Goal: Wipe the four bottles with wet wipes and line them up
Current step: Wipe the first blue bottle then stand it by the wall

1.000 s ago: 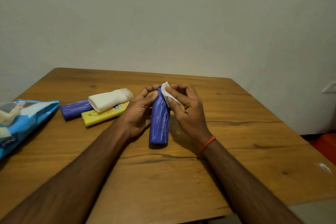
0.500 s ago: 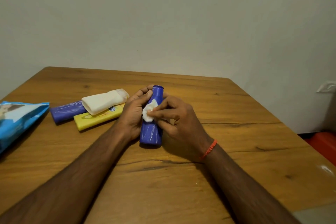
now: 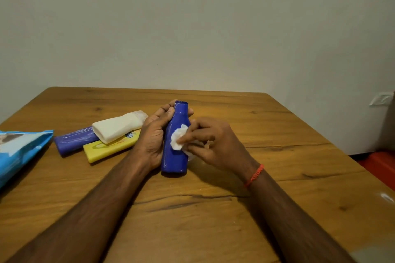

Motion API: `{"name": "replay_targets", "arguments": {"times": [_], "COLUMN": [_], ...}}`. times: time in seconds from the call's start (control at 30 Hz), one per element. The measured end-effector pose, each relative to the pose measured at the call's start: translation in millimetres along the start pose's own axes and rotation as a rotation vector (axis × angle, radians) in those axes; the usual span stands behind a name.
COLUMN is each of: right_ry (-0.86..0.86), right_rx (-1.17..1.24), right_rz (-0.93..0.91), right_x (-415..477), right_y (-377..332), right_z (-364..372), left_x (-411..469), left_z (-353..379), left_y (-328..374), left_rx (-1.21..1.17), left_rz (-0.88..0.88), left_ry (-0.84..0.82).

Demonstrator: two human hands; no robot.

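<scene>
The surface before you is varnished wood, with dark grain lines, fine cracks and a soft sheen. The blue bottle is smooth, glossy plastic. The wet wipe against it is white, soft and crumpled, like thin cloth. The purple bottle is shiny plastic with pale streaks. The yellow bottle is smooth plastic with a printed label. The white bottle looks matt. The wipes pack is glossy blue film. The cord on your right wrist is braided red thread. The wall is matt.

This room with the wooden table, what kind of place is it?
Probably a room in a home: a wooden table by a bare wall, a wall switch plate at the right, and a blue wipes pack.
</scene>
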State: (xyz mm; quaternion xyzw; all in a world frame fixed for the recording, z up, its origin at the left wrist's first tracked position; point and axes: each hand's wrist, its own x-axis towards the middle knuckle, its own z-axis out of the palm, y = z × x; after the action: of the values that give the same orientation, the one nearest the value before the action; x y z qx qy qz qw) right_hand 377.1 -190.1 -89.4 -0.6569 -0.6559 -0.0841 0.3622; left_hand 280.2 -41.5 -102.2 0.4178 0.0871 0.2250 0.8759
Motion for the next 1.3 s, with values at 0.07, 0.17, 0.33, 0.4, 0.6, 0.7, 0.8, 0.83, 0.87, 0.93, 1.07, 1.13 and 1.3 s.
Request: {"name": "replay_targets", "arguments": {"times": [0.07,0.17,0.33,0.4,0.6,0.7,0.8,0.83,0.87,0.93,1.07,1.13,1.3], "right_ry": [0.158,0.344,0.532,0.514,0.106,-0.166,-0.346,-0.371,-0.383,-0.378,-0.141,0.037,0.432], "right_rx": [-0.025,-0.061,-0.022,0.001,0.101,0.13,0.104,0.089,0.078,0.056,0.023,-0.009,0.03], "right_rz": [0.023,0.058,0.097,0.114,0.127,0.156,0.093,0.075,0.07,0.07,-0.002,-0.047,0.048], "right_x": [1,3,8,7,-1,-6,-2,-2,-1,-1,0,2,3], "right_y": [5,5,5,5,8,-3,-9,-10,-10,-11,-10,-6,-4], "right_z": [2,4,2,2,2,5,8,9,8,6,3,4,0], "left_x": [-1,-6,-12,-12,-9,-7,-8,-8,-8,-9,-10,-11,-14], "left_z": [1,6,14,16,9,7,7,7,7,8,11,12,17], "left_y": [-1,-3,-8,-9,1,7,7,7,7,7,7,7,8], "left_rx": [0.055,0.154,0.214,0.203,-0.003,0.006,0.008,0.002,-0.004,-0.016,-0.044,-0.075,-0.048], "left_rz": [0.008,0.045,0.07,0.071,0.06,0.106,0.124,0.124,0.122,0.115,0.086,0.053,0.073], "left_ry": [-0.006,-0.003,-0.045,-0.03,0.073,0.11,0.119,0.115,0.106,0.078,0.065,0.04,-0.099]}}
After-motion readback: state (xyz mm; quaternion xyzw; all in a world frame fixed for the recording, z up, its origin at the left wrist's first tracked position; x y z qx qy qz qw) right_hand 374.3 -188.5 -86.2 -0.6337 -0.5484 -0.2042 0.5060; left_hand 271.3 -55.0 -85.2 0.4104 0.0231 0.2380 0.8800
